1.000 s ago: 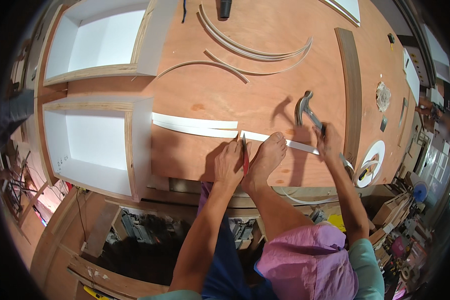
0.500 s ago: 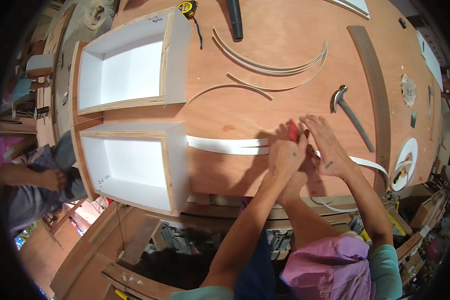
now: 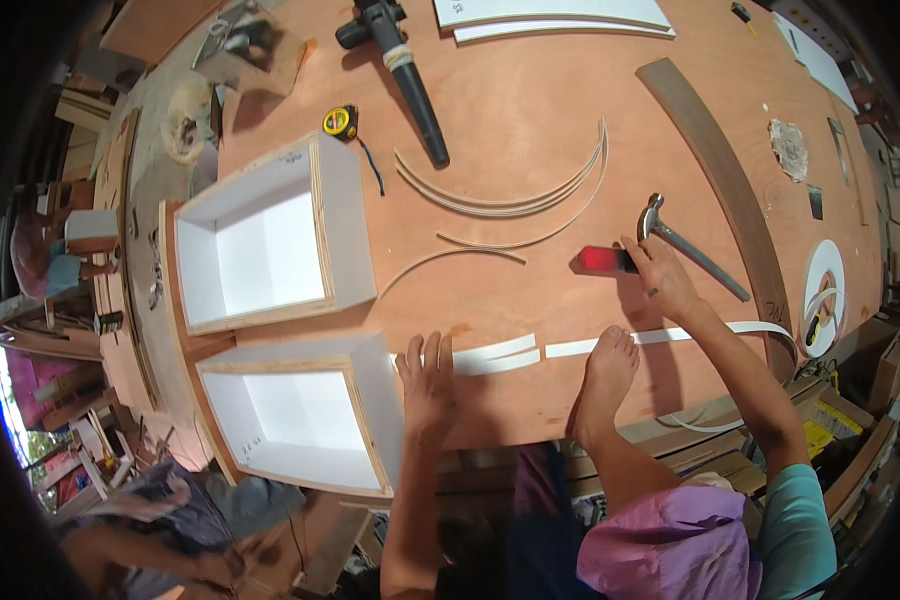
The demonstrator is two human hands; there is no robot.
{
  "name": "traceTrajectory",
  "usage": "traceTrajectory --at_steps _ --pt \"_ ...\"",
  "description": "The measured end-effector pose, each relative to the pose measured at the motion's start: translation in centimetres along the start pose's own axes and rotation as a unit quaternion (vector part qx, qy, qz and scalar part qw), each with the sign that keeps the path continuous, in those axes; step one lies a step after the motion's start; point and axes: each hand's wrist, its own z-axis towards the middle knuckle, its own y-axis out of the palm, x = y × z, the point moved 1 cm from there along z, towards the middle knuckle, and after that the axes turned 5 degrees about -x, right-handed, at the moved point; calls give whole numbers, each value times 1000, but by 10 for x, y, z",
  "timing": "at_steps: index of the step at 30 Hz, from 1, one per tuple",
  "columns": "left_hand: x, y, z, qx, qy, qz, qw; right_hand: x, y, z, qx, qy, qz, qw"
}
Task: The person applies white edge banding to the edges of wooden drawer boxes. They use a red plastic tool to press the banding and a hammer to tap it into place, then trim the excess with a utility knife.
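Observation:
My left hand [image 3: 427, 378], fingers spread, lies over white edging strips [image 3: 490, 357] beside the nearer white drawer box [image 3: 280, 380]. Thumb and fingers of my right hand [image 3: 662, 282] grip the dark end of a red-and-black hand tool [image 3: 600, 261], its exact kind unclear, just above the table. A bare foot [image 3: 610, 365] presses on the end part of a longer white strip [image 3: 560, 349]. That strip runs right toward a white roll [image 3: 823, 298]. A narrow gap parts it from the strips by my left hand. Beside my right hand lies a claw hammer [image 3: 695, 255].
The farther drawer box [image 3: 345, 220] stands at the left, near a yellow tape measure [image 3: 339, 122]. Thin curved strips [image 3: 500, 208] lie mid-table. Farther back are a black blower [image 3: 410, 90] and white panels [image 3: 560, 15]. A long brown board [image 3: 720, 160] lies right.
My hands have separated: the left moved left onto the strips, the right moved up with the red tool, which was between both hands. The view has shifted, and the strip ends now show.

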Motion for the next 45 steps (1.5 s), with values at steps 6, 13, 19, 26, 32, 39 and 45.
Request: traceTrajectory --at_steps 6,13,19,26,32,39,45 --pt "-41 -2 26 -65 40 -24 997 -7 11 -15 -22 0 -1 1000" --pt "-40 -35 84 42 -45 -110 992 -27 3 -28 94 -36 -7 995" --pt "-61 -48 107 168 25 -73 983 -13 19 -73 39 13 77 996" --pt "-34 -75 72 111 -149 -379 907 19 15 -142 -11 84 5 996" --pt "-7 -65 44 -40 -257 -739 622 42 8 -173 -87 142 15 986" --pt "12 -73 43 -52 -233 -782 576 41 2 -180 -82 89 35 992" --pt "19 -70 42 -41 -239 -736 632 50 0 -170 -67 112 114 985"
